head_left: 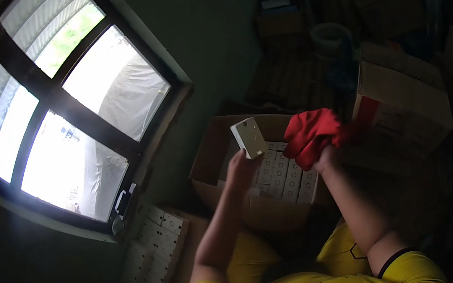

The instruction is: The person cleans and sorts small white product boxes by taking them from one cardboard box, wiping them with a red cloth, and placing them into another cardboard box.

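Note:
My left hand [241, 169] grips a small white box [249, 137] by its lower end, holding it up over an open cardboard carton [205, 157]. In my right hand [325, 159] is a bunched red cloth [312, 133], which hangs over the carton's right side and hides part of my fingers. Inside the carton, rows of white boxes [280, 174] with round marks stand packed side by side. The white box and the red cloth are apart from each other.
White pieces with dark holes [155, 252] lie at the left below the window [62, 109]. To the right stands a larger cardboard box [404, 93] with a red patch. A pale round tub [331, 39] sits further back, among dim clutter.

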Tool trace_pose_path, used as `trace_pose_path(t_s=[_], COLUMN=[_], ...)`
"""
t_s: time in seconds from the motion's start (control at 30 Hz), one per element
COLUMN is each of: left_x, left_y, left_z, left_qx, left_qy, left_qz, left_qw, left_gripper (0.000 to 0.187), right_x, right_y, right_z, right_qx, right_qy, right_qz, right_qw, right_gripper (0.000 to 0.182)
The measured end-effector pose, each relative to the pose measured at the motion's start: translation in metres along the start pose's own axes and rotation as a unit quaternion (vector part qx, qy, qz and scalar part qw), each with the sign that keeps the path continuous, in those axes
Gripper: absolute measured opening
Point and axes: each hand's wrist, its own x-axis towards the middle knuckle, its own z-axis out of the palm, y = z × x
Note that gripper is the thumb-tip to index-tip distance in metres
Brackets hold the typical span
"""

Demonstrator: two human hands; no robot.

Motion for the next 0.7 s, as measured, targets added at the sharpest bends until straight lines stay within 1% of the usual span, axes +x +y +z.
trace_pose_path(t_s=[0.03,0.07,0.1,0.17,0.2,0.27,0.3,0.33,0.37,0.43,0.5,0.53,0.57,0.63,0.67,0.7], left_x=[-0.022,-0.030,-0.038,-0.060,-0.065,-0.076,-0.081,-0.087,-0.092,-0.097,-0.098,-0.099,-0.100,-0.103,-0.103,-0.102], left_y=[0.002,-0.013,-0.028,-0.045,-0.061,-0.085,-0.091,-0.093,-0.094,-0.088,-0.084,-0.077,-0.070,-0.051,-0.049,-0.050], left_z=[0.024,0.028,0.031,0.060,0.063,0.064,0.063,0.064,0.064,0.051,0.035,0.038,0.041,0.047,0.042,0.041], left_qx=[0.448,0.201,-0.062,-0.084,-0.064,-0.021,-0.060,-0.100,-0.140,-0.087,-0.033,-0.068,-0.079,-0.101,-0.130,-0.165], left_qy=[-0.013,-0.038,-0.032,-0.030,-0.015,0.015,0.045,0.074,0.102,0.039,-0.025,-0.012,0.000,0.021,-0.018,-0.001], left_qz=[0.121,0.061,-0.001,0.020,0.051,0.113,0.080,0.046,0.012,-0.053,-0.121,-0.128,-0.116,-0.093,-0.066,-0.062], left_qw=[0.886,0.977,0.998,0.996,0.997,0.993,0.994,0.991,0.985,0.994,0.992,0.989,0.990,0.990,0.989,0.984], left_gripper=[0.040,0.043,0.047,0.048,0.046,0.044,0.042,0.040,0.039,0.041,0.045,0.043,0.044,0.044,0.043,0.044], right_x=[-0.004,-0.013,-0.023,-0.036,-0.056,-0.069,-0.071,-0.065,-0.064,-0.059,-0.057,-0.057,-0.059,-0.066,-0.067,-0.065], right_y=[0.009,0.023,0.037,0.061,0.058,0.052,0.048,0.050,0.045,0.035,0.030,0.028,0.027,0.028,0.028,0.029], right_z=[0.001,0.012,0.024,0.038,0.063,0.065,0.063,0.049,0.046,0.041,0.041,0.041,0.042,0.044,0.048,0.052], right_qx=[-0.032,-0.062,-0.092,-0.154,-0.293,-0.380,-0.423,-0.369,-0.368,-0.366,-0.422,-0.450,-0.476,-0.504,-0.518,-0.513], right_qy=[-0.052,-0.040,-0.027,0.012,-0.089,-0.048,-0.027,-0.026,-0.007,0.034,0.015,0.006,-0.001,-0.059,-0.089,-0.127], right_qz=[-0.001,-0.003,-0.003,-0.005,-0.260,-0.231,-0.216,-0.175,-0.158,-0.127,-0.143,-0.152,-0.160,-0.158,-0.160,-0.171], right_qw=[0.998,0.997,0.995,0.988,0.916,0.894,0.880,0.913,0.916,0.921,0.895,0.880,0.864,0.847,0.836,0.831], right_gripper=[0.048,0.050,0.053,0.059,0.065,0.065,0.065,0.054,0.050,0.042,0.043,0.044,0.045,0.051,0.054,0.058])
